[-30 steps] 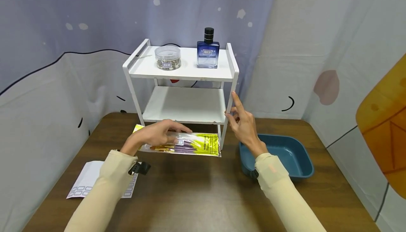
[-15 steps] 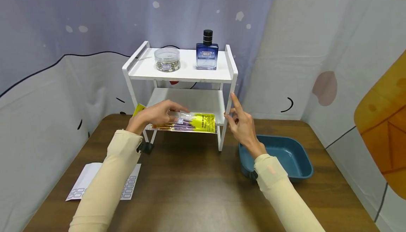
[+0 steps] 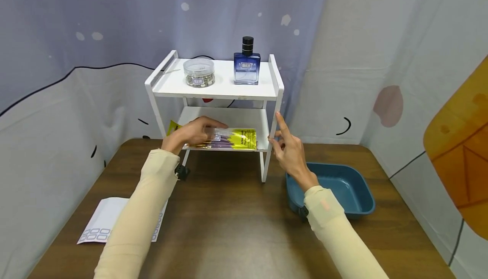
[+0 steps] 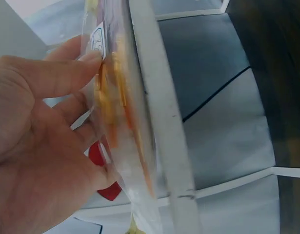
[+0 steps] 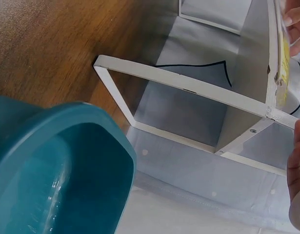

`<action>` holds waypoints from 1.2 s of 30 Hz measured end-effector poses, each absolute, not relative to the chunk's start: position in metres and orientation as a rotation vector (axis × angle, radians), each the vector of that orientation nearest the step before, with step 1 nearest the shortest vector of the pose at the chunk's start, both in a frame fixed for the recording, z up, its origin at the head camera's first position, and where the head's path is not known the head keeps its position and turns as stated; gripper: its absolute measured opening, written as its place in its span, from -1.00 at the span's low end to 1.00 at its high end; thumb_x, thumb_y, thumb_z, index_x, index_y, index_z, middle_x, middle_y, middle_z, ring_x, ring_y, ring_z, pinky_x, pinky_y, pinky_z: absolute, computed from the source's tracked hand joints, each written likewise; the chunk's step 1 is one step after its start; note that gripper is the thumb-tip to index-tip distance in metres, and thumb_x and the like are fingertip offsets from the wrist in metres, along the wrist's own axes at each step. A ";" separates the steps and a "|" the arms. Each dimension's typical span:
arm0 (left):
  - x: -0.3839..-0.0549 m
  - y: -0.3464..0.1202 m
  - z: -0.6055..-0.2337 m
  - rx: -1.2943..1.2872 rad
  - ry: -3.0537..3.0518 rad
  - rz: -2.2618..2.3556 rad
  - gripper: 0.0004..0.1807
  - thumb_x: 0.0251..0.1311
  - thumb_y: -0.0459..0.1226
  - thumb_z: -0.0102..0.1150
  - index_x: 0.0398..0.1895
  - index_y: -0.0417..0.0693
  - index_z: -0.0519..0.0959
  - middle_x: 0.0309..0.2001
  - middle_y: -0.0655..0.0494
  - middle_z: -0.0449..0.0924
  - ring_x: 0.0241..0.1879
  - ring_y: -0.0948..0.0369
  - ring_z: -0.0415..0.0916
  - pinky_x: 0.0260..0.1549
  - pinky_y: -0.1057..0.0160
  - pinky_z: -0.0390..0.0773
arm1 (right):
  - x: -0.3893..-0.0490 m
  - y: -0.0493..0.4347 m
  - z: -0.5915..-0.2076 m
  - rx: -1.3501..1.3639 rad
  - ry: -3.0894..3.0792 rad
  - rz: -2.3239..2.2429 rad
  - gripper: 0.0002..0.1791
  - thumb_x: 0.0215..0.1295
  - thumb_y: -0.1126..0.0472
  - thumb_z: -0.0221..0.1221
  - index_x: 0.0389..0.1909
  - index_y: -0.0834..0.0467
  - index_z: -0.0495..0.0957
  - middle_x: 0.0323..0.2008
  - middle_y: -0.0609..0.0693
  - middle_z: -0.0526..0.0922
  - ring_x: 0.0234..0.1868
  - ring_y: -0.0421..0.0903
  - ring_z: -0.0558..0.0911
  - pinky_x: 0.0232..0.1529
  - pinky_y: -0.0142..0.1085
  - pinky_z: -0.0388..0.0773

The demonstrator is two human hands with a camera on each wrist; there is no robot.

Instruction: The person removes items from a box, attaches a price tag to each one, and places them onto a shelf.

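My left hand (image 3: 196, 131) grips a clear packet of artist brushes (image 3: 244, 139) with a yellow label and purple handles, thumb against its front in the left wrist view. The packet lies level at the front edge of the lower shelf of a white two-tier rack (image 3: 213, 92); whether it rests on the board I cannot tell. At the rack's right front post is my right hand (image 3: 291, 152), index finger extended up along the post and thumb touching it. On the top shelf stand a round clear jar (image 3: 199, 73) of small pieces and a blue perfume bottle (image 3: 247, 67).
A teal basin (image 3: 348, 186) sits on the brown table (image 3: 228, 228) to the right of the rack, beneath my right wrist. White label sheets (image 3: 104, 215) lie at the left, partly under my left forearm. Printed curtains hang behind.
My left hand has raised the brush packet from below the lower shelf to that shelf's front edge and moved it forward. The right hand has stayed at the post.
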State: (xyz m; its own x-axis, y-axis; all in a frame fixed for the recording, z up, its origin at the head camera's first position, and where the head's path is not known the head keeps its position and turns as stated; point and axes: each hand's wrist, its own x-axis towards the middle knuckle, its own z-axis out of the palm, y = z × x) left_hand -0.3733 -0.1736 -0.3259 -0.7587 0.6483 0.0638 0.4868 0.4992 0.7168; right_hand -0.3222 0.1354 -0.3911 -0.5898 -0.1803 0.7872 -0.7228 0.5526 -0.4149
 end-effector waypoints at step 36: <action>-0.345 -0.167 -0.377 1.043 3.203 1.070 -0.54 0.09 -0.31 0.46 0.10 -0.18 0.66 -0.02 -0.22 0.63 -0.04 -0.15 0.48 -0.04 -0.10 0.47 | -0.322 0.134 -0.393 0.722 -2.050 0.984 -0.05 0.27 0.48 0.23 0.58 -0.07 0.04 -0.34 0.24 0.69 -0.62 -0.06 0.61 -0.57 -0.27 0.52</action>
